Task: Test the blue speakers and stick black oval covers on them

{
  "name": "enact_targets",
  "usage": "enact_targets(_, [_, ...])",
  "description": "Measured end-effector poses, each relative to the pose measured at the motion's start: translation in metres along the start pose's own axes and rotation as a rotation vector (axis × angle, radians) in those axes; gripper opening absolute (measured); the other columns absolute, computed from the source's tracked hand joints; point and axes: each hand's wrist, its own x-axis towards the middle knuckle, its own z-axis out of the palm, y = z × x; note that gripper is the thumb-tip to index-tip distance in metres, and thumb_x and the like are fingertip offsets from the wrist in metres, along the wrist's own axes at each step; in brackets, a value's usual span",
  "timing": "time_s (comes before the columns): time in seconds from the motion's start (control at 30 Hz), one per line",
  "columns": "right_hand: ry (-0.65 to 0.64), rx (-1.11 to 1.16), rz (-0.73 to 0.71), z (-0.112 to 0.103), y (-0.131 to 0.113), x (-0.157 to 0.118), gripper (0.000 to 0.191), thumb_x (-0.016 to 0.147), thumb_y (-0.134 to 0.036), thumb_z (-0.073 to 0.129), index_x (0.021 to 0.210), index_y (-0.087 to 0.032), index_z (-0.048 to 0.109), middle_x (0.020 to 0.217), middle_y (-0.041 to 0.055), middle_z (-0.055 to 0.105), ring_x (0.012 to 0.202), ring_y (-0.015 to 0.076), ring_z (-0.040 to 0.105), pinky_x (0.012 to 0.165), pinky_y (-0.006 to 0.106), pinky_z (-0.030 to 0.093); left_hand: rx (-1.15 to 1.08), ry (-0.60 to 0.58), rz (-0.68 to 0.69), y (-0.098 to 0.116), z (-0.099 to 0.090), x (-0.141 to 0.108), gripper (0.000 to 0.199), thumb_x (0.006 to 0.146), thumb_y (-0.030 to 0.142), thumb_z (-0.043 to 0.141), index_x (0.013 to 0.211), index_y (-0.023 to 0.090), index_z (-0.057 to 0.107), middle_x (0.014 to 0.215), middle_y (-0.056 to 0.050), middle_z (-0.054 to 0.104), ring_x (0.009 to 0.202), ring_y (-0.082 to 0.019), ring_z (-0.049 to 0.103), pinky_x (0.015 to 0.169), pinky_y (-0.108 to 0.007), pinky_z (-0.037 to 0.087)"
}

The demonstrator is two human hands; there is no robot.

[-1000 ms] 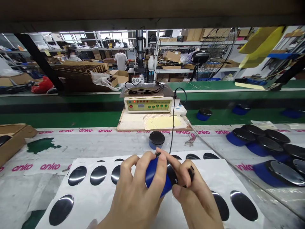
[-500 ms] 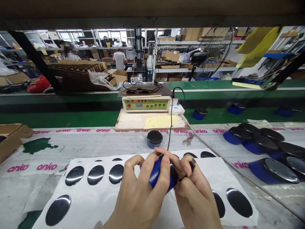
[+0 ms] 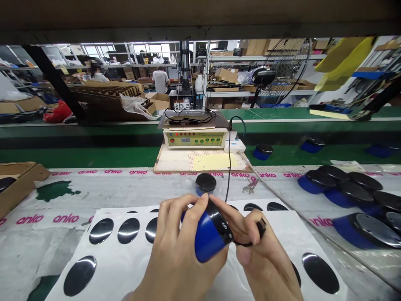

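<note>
My left hand (image 3: 178, 242) is closed round a blue round device (image 3: 208, 236) with a black band. White "OFF" lettering shows on the band, and the device is tilted toward the right. My right hand (image 3: 266, 259) is at its black end, with fingertips against that rim. A short black cable (image 3: 244, 243) with a dark end piece is curled in the right fingers; whether it joins the device is hidden. Below both hands lies a white sheet (image 3: 119, 271) bearing glossy black discs (image 3: 79, 276). Just beyond my hands another blue and black device (image 3: 206, 183) stands upright.
Several similar devices (image 3: 354, 192) cluster at the right. A control box (image 3: 194, 139) with buttons sits on a board ahead, and a black cord (image 3: 229, 167) hangs from it. A grey cable (image 3: 313, 228) crosses the right side. At the left is a cardboard box (image 3: 28, 188). Two people are further back.
The held device has turned, so its black band and lettering now show. My right hand has shifted slightly right with the cable. The whole view has moved a little.
</note>
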Motion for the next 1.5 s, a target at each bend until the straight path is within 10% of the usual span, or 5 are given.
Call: enact_targets(1.5, [0.017, -0.066, -0.031, -0.002, 0.010, 0.000, 0.035, 0.085, -0.040, 0.066, 0.074, -0.024, 0.038, 0.138, 0.0098, 0.054, 0.120, 0.0280, 0.052, 0.084, 0.039, 0.048, 0.031, -0.048, 0.063, -0.004, -0.002, -0.002, 0.047, 0.080, 0.022, 0.060, 0.125, 0.017, 0.046, 0.113, -0.006, 0.049, 0.100, -0.023, 0.046, 0.086, -0.035, 0.041])
